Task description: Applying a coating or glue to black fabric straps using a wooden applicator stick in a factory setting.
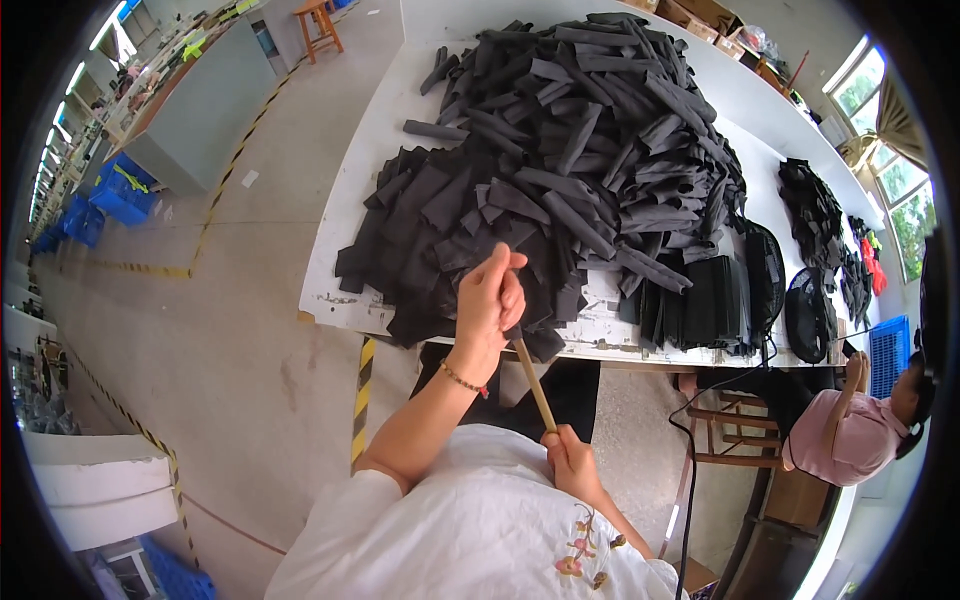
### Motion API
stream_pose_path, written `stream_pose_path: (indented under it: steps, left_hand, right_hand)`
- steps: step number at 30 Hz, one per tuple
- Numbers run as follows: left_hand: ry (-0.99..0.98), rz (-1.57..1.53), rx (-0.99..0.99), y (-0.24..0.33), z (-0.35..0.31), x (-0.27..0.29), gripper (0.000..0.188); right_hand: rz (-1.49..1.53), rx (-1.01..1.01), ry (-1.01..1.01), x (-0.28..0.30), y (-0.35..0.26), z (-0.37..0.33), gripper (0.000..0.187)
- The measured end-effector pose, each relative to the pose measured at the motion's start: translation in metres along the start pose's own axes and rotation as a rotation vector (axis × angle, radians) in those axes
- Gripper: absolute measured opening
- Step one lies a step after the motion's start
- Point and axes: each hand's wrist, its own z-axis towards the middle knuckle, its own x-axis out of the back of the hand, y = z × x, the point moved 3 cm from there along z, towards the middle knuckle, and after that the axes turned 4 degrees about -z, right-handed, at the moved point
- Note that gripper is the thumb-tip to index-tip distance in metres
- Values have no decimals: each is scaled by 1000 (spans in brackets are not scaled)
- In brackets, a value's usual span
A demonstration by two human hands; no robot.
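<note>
My right hand [572, 466], close to my body, is closed around the lower end of a thin wooden stick [533, 387]. The stick slants up and left to my left hand [490, 300]. The fingers of that hand are curled in at the stick's upper end, where a bit of black fabric [514, 332] shows below them. Most of what they grip is hidden. Just beyond my hands, a large heap of black fabric pieces [590, 150] covers much of the white table [345, 240]. Many are narrow rolled tubes; flatter pieces [420, 200] lie at the left front.
Black pieces stand in a neat row [700, 305] at the table's front right, beside black mesh rounds [808, 312]. A co-worker in a pink top [845, 435] sits at the right near a wooden stool [735, 425]. A black cable [685, 480] hangs down there. Blue crates [122, 190] stand left.
</note>
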Motion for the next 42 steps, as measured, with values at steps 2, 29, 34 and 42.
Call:
stream_pose_path:
  steps: [2,29,34,42]
  left_hand:
    - [-33,2,-101,9,6,-14,51]
    - [393,-273,-12,-10,2,0,26]
    - [323,-230,-149,11,21,37,27]
    - [-546,808,39,-11,-41,-7,26]
  right_hand:
    - [125,-98,-2,1,4,2,20]
    - [267,379,367,-2,-59,100,27]
    - [762,330,4,2,-87,78,16]
    - [498,329,365,40,-81,115,17]
